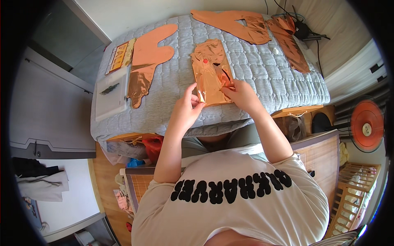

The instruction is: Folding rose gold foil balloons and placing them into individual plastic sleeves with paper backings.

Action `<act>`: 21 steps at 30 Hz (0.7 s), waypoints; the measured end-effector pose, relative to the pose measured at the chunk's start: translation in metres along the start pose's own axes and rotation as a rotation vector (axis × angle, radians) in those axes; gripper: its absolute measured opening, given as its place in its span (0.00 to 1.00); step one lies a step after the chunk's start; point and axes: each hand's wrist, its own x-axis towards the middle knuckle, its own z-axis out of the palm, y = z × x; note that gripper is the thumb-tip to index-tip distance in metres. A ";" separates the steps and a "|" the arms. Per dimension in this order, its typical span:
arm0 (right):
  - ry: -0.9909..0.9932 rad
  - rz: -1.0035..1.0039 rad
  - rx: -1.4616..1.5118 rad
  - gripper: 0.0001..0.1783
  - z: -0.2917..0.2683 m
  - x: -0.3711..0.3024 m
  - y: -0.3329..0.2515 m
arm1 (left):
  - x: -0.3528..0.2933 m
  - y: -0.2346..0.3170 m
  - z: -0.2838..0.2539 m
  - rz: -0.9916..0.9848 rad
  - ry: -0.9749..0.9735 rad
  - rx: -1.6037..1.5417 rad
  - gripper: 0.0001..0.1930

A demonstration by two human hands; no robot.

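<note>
A crinkled copper-coloured foil balloon piece (210, 69) lies flat on the grey quilted bed (176, 86) in front of me. My left hand (188, 107) pinches its near left edge between thumb and fingers. My right hand (242, 94) grips its near right edge, the fingers pressed onto the foil. A small red spot shows on the foil's upper part.
More foil shapes lie about: a matte orange one (152, 48) and a shiny strip (139, 84) at left, others (246, 24) at the far right. A white sheet (111, 95) and a printed package (120, 55) lie at the bed's left edge. A fan (366, 125) stands right.
</note>
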 end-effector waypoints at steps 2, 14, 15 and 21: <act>0.001 0.003 0.000 0.20 0.001 0.005 0.004 | -0.002 0.014 -0.001 -0.063 0.026 0.125 0.35; -0.024 0.026 -0.045 0.20 0.004 0.014 0.003 | -0.010 0.025 0.024 0.437 0.286 0.662 0.25; -0.027 0.032 -0.055 0.20 0.005 0.015 0.004 | -0.014 0.022 0.031 0.459 0.189 0.626 0.25; 0.018 -0.021 -0.033 0.18 0.010 0.017 0.010 | -0.024 0.008 0.045 0.502 0.021 0.633 0.33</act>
